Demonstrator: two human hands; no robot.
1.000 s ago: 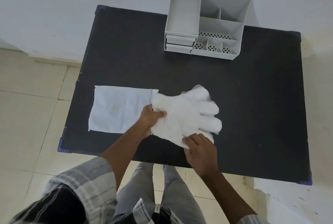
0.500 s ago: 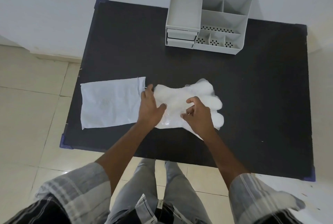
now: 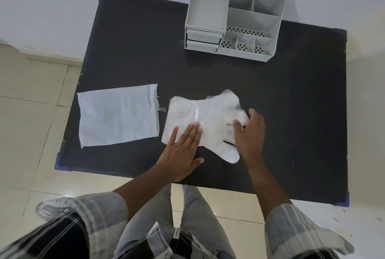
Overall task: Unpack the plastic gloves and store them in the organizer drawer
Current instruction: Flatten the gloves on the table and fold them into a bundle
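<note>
A stack of clear plastic gloves (image 3: 205, 115) lies flat on the black table (image 3: 302, 112), cuffs to the left, fingers to the right. My left hand (image 3: 183, 150) rests flat and open on the cuff end. My right hand (image 3: 249, 133) presses on the finger end, fingers spread, slightly blurred. The empty white bag (image 3: 117, 115) lies flat to the left of the gloves, apart from them. The grey organizer (image 3: 235, 16) stands at the table's far edge, its two small drawers (image 3: 203, 38) shut at its lower left.
The table stands against a white wall. Its near edge is just below my hands, and tiled floor shows on the left. My legs and checked sleeves fill the bottom of the view.
Both hands let go of the bunched gloves and now lie flat on them. The gloves are spread out and sit farther from the bag.
</note>
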